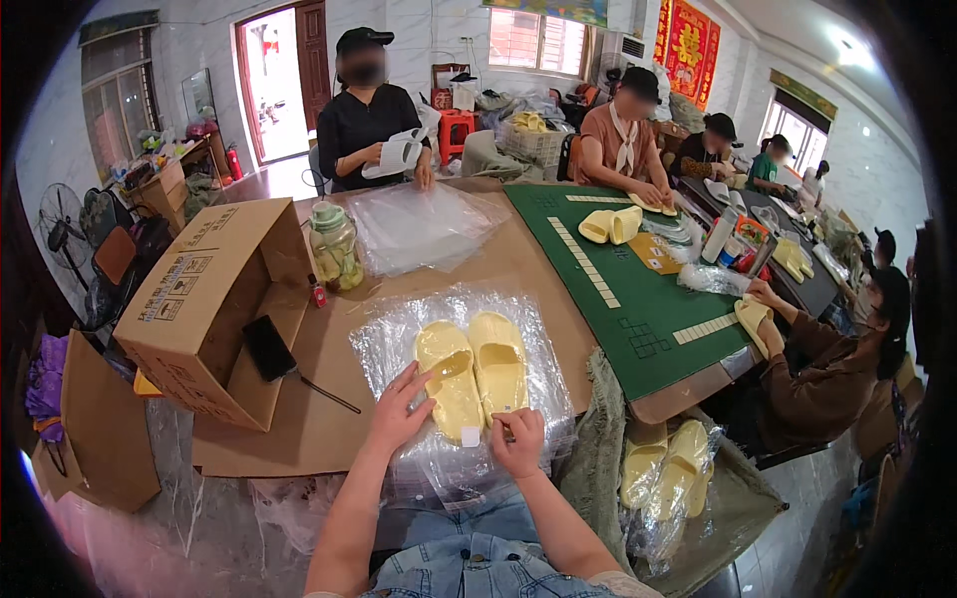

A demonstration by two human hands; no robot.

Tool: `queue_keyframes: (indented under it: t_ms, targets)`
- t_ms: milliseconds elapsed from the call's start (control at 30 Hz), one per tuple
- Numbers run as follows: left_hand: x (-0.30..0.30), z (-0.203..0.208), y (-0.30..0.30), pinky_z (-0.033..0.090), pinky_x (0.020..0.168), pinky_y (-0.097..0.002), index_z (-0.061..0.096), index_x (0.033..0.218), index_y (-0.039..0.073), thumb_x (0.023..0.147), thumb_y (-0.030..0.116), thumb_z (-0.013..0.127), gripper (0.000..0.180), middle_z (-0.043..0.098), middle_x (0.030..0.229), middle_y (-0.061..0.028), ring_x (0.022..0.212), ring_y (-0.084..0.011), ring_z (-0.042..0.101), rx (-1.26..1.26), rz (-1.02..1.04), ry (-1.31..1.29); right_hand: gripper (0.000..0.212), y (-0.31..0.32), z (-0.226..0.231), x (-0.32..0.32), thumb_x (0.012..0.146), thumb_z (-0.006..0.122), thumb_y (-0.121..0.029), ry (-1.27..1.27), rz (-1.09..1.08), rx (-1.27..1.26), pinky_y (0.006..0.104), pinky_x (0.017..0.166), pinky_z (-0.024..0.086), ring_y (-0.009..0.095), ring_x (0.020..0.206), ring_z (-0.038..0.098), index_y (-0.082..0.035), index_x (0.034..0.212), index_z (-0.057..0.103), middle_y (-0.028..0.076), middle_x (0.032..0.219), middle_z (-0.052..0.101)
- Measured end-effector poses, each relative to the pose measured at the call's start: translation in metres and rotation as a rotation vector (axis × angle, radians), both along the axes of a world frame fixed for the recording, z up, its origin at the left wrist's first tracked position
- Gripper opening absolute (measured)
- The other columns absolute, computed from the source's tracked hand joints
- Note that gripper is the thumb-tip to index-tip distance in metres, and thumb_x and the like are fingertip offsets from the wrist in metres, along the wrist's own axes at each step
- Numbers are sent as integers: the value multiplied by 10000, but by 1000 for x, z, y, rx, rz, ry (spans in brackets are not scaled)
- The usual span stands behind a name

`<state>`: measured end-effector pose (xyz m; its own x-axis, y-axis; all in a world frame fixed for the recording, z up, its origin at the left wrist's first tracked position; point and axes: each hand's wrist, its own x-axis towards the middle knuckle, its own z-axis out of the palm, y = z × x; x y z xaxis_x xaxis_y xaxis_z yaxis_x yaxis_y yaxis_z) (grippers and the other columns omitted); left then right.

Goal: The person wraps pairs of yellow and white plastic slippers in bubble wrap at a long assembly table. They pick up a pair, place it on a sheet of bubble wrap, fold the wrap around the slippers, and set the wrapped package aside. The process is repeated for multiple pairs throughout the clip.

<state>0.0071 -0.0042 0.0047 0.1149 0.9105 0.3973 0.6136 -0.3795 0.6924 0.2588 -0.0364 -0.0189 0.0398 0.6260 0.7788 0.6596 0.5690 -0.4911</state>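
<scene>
A pair of pale yellow slide slippers lies side by side in front of me: the left slipper [449, 359] and the right slipper [500, 364]. They rest on a stack of clear plastic bags [384, 324]. My left hand [401, 409] lies open, fingers stretched, against the outer edge of the left slipper. My right hand [518, 442] is closed in a pinch by the heel of the right slipper; what its fingers hold is too small to make out. A white square label [471, 436] shows at the left slipper's heel.
An open cardboard box [199, 299], a phone [267, 349] on a stick, a glass jar [335, 247] and more clear bags [419, 224] surround my workspace. Bagged yellow slippers [683, 468] lie low on the right. Co-workers handle slippers around a green table [558, 264].
</scene>
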Motion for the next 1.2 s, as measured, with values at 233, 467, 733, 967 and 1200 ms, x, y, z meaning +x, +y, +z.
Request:
queue_keyframes:
  t_ms: [233, 467, 733, 967, 1200]
  targets:
    - [1, 2, -1, 431, 1122, -437, 610, 1410, 222, 881, 269, 738, 546, 475, 1547, -145, 1373, -352, 499, -4, 1, 2, 102, 0, 1, 0, 794, 722, -50, 4, 8, 13, 392, 728, 426, 256, 761, 556, -111, 876, 720, 49, 787, 590]
    - [0, 0, 1, 428, 1123, -445, 617, 1400, 209, 880, 267, 737, 537, 471, 1546, -165, 1364, -366, 504, 20, -4, 7, 89, 1, -2, 0, 799, 721, -51, 9, -1, -2, 389, 728, 426, 251, 759, 558, -111, 864, 713, 46, 780, 589]
    - [1, 5, -2, 427, 1124, -445, 610, 1410, 208, 878, 272, 739, 552, 470, 1546, -169, 1370, -372, 497, -18, 9, 23, 110, 0, -3, 1, 783, 735, -64, -1, -1, -13, 393, 749, 439, 258, 791, 575, -122, 876, 721, 50, 806, 603]
    - [4, 7, -1, 415, 1134, -444, 627, 1393, 202, 867, 257, 739, 540, 463, 1555, -161, 1371, -371, 496, -27, 6, 11, 135, 0, -7, 3, 768, 752, -68, 11, -1, -3, 398, 763, 455, 258, 796, 590, -126, 885, 722, 42, 816, 616]
    - [1, 1, 2, 419, 1130, -422, 626, 1390, 179, 853, 231, 740, 551, 475, 1541, -182, 1391, -351, 487, -34, -7, -32, 132, 1, -6, 2, 766, 763, -86, 24, -11, 32, 401, 712, 443, 265, 754, 569, -141, 871, 703, 45, 797, 597]
